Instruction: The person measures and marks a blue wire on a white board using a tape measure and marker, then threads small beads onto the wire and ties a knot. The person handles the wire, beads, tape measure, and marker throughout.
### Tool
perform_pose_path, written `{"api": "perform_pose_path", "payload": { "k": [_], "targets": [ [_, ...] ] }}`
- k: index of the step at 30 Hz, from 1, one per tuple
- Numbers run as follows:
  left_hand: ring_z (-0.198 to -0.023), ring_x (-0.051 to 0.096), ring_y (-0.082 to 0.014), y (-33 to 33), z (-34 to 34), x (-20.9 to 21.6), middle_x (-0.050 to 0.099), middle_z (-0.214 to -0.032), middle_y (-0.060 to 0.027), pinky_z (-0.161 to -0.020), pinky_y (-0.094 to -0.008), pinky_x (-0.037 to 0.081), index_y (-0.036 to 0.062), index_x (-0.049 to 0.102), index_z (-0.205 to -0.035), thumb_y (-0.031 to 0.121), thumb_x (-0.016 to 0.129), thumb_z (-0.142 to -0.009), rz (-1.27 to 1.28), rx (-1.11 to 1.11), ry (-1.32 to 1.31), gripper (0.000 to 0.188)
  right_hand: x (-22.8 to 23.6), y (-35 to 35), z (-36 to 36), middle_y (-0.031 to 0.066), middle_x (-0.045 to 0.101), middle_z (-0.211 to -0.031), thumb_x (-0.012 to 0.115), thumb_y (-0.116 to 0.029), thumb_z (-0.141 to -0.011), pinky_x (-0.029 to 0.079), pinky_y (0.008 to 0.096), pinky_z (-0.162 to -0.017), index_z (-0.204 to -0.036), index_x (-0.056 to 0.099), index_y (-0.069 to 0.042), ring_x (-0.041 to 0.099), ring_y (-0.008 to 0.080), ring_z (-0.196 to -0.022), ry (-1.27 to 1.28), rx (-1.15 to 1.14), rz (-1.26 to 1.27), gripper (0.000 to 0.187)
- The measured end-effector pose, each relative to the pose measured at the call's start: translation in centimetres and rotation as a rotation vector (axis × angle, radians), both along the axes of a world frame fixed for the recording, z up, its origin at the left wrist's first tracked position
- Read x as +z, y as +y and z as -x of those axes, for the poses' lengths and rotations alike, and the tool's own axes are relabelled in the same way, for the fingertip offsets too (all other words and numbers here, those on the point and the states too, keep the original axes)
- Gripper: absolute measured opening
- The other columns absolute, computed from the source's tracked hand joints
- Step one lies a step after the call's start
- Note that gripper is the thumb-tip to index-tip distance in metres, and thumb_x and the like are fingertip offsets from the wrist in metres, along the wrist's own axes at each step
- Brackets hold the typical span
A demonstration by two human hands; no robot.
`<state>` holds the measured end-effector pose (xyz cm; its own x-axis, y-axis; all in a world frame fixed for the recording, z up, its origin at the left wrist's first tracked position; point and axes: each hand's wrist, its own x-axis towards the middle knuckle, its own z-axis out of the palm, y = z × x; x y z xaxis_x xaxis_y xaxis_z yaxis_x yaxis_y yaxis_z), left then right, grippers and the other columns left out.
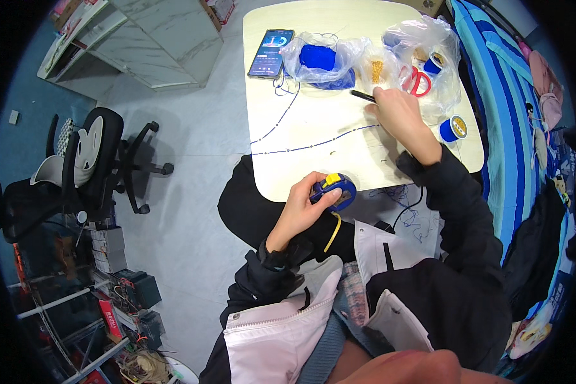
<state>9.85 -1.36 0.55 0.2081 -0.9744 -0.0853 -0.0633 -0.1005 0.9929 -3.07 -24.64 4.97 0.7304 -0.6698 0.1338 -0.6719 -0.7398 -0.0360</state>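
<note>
My left hand (304, 208) is closed around a blue tape measure (342, 192) with a yellow button, at the table's near edge. A short length of yellow tape (333, 233) hangs from it. Over the right part of the table, my right hand (395, 114) has its fingers closed on the end of a black pen-like stick (363, 96). A thin blue cord (329, 141) with small pale beads at intervals runs across the tabletop and passes out of sight near my right hand. Just right of that hand stands a spool of blue thread (453, 128).
On the pale table (281, 176) are a phone (272, 52), a clear bag with a blue bundle (317, 57), a bag of gold pieces (377, 70), red-handled scissors (419, 82) and another blue spool (434, 63). A blue striped bed (505, 96) borders the right; an office chair (93, 150) stands left.
</note>
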Motion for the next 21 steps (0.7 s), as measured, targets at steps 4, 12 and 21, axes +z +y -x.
{"api": "perform_pose_path", "payload": {
  "k": [4, 12, 21],
  "targets": [
    [-0.073, 0.057, -0.0063, 1.0, 0.7, -0.5, 0.063, -0.083, -0.0039, -0.066, -0.0215, 0.048, -0.0018, 0.060, -0.101, 0.023, 0.070, -0.088, -0.008, 0.006, 0.054, 0.030, -2.2, -1.3, -1.3, 0.0207, 0.066, -0.075, 0.069, -0.026, -0.081, 0.052, 0.0446, -0.065, -0.085, 0.064, 0.000, 0.067, 0.0360, -0.076, 0.066, -0.025, -0.028, 0.026],
    [-0.075, 0.054, -0.0044, 2.5, 0.8, 0.1, 0.061, -0.083, -0.0010, -0.068, -0.0187, 0.045, -0.0013, 0.061, -0.101, 0.023, 0.071, -0.088, -0.121, 0.035, 0.347, 0.030, -1.7, 0.9, 2.7, 0.0152, 0.066, -0.091, 0.062, -0.011, -0.086, 0.049, 0.0371, -0.070, -0.099, 0.062, -0.004, 0.064, 0.0328, -0.083, -0.237, 0.047, -0.163, 0.015],
    [-0.086, 0.049, -0.0140, 0.1, 2.0, 2.8, 0.044, -0.099, -0.0094, -0.070, -0.0237, 0.045, -0.0036, 0.053, -0.104, 0.023, 0.067, -0.090, -0.008, 0.105, -0.021, 0.034, -0.2, 11.7, 4.6, 0.0114, 0.058, -0.112, 0.067, -0.013, -0.085, 0.050, 0.0294, -0.084, -0.127, 0.047, 0.000, 0.057, 0.0155, -0.096, -0.538, -0.006, -1.539, 0.049]
  ]
}}
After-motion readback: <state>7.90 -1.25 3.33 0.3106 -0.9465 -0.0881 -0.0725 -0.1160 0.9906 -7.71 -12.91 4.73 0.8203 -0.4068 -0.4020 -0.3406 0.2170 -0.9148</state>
